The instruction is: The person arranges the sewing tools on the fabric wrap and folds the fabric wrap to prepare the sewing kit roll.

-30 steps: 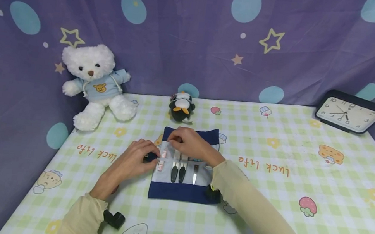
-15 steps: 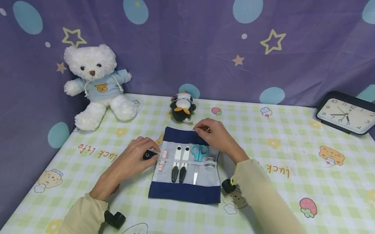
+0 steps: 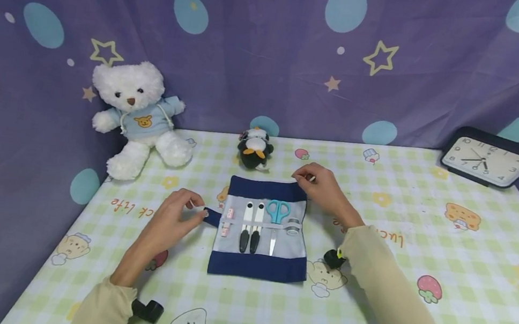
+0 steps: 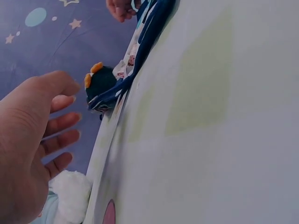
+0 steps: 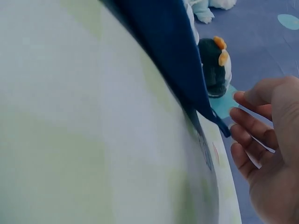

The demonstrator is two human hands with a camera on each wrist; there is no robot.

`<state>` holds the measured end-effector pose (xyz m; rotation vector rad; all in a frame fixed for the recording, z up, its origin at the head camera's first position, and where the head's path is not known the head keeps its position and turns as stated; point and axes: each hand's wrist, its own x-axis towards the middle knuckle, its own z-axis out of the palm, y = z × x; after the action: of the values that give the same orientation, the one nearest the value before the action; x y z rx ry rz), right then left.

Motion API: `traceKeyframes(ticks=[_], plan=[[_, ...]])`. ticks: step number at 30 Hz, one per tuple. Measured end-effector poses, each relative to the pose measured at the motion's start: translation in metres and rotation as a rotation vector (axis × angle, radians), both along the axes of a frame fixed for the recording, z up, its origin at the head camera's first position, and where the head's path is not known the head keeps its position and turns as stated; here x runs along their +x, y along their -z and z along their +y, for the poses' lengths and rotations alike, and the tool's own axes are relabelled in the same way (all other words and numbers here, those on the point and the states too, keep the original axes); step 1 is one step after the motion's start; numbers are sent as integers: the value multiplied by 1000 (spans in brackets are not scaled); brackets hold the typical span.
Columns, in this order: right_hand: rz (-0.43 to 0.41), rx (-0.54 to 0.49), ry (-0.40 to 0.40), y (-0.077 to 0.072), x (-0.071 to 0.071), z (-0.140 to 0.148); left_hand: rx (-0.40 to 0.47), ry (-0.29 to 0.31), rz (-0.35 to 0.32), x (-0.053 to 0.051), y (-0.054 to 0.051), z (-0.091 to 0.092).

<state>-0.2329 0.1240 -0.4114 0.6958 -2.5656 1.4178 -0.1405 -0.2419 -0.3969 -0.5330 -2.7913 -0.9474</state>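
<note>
An unrolled navy-and-grey sewing kit [image 3: 256, 267] lies flat on the table. An elastic band across it holds teal-handled scissors [image 3: 278, 210], two white tools with black ends [image 3: 244, 242], a small round clear case [image 3: 292, 226] and a pink-and-white item [image 3: 225, 230]. My left hand [image 3: 170, 218] is by the navy snap strap [image 3: 212, 217] at the kit's left edge; the left wrist view shows loosely bent fingers with nothing between them. At the far right corner is my right hand [image 3: 326, 192], its relaxed fingers beside the navy flap [image 5: 187, 70] in the right wrist view; contact is unclear.
A penguin plush [image 3: 255, 149] stands just behind the kit. The white teddy bear [image 3: 140, 120] sits at the back left against the purple curtain [image 3: 254, 48]. A black-framed clock [image 3: 488, 159] is at the back right. A checked cloth [image 3: 368, 305] covers the table.
My right hand has moved right from over the kit to its far right corner, uncovering the scissors and case. My left hand has let go of the strap and drawn slightly left.
</note>
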Motion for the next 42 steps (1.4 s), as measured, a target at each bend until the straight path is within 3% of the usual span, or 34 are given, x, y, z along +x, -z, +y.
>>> traceKeyframes(ticks=[5, 10, 17, 21, 27, 33, 42], plan=[[-2, 8, 37, 4, -1, 5, 20, -78, -49, 6, -1, -3], [-2, 7, 54, 5, 0, 9, 27, -57, -151, 12, -2, -5], [-34, 20, 70, 7, 1, 11, -34, 103, -376, 18, -3, -6], [-76, 40, 79, 8, 1, 12, -26, 208, -481, 23, -11, -2], [-117, 53, 78, 9, 0, 12, -10, 282, -631, 35, -20, 9], [-129, 50, 70, 9, -1, 11, -65, 313, -643, 41, -23, 18], [-148, 48, 83, 10, -1, 11, -111, 321, -586, 43, -21, 20]])
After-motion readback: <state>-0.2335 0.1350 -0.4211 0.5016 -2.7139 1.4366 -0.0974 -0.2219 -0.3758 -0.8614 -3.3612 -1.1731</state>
